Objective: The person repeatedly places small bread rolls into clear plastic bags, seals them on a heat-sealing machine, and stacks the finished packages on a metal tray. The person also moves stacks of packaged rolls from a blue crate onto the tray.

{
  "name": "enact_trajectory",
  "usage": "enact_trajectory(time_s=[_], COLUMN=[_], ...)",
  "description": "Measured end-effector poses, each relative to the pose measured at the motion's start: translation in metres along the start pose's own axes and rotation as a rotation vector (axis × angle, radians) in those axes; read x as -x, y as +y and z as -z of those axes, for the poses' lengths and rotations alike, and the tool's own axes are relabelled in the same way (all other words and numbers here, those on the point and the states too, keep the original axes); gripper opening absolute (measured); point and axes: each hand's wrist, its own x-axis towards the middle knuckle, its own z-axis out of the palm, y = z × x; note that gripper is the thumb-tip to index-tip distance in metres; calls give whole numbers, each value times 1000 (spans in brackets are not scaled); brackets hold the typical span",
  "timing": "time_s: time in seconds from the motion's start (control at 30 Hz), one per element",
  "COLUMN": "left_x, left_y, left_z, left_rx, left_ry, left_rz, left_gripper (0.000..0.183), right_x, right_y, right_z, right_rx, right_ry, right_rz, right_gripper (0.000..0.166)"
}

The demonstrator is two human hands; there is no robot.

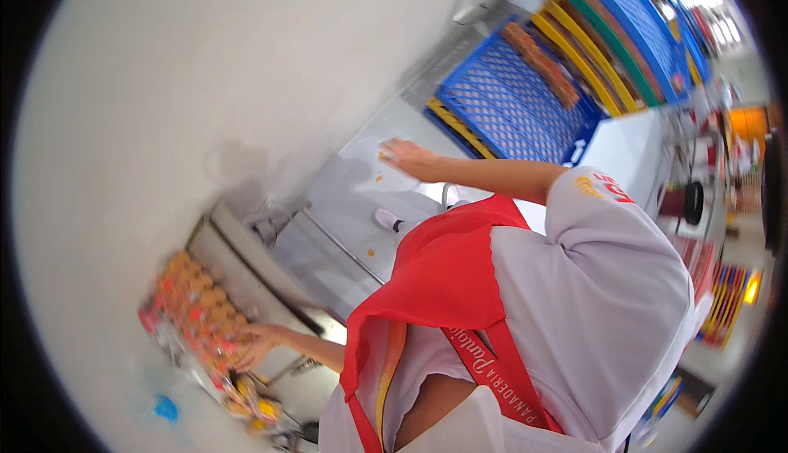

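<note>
My left hand reaches to a row of wrapped baked goods in clear packaging with red and orange patches. They lie along a metal worktop beside the wall. Its fingers are blurred against the packs, and I cannot tell whether they grip one. My right hand is held out over the grey floor, fingers extended and holding nothing. Nearest to it is a blue plastic bread crate with a lattice base. A long brown item lies in the crate, along its far side.
Stacked blue, yellow and green crates stand beyond the blue one. A pale wall runs along the left, with a small blue item near the lower left. A metal bar crosses above the floor, where crumbs lie near my shoes.
</note>
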Motion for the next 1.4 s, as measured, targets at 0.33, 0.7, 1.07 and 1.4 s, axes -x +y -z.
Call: enact_trajectory(time_s=[0.33, 0.7, 1.07, 1.4], left_x=[41, 380, 758, 931], left_y=[408, 916, 1082, 1118], left_z=[-106, 58, 93, 97], left_rx=[767, 1465, 971, 1139], left_ry=[-472, -1672, -1960, -1635], left_rz=[-289, -763, -1261, -1381], left_gripper=[36, 43, 101, 58], right_x=[359, 501, 550, 568], right_y=[180, 369, 686, 805], right_z=[-54, -142, -234, -400], right_rx=[-91, -650, -576, -472], right_ry=[461, 527, 567, 840], right_rz=[-1277, -1683, -1727, -2089], right_gripper=[38, 43, 70, 55])
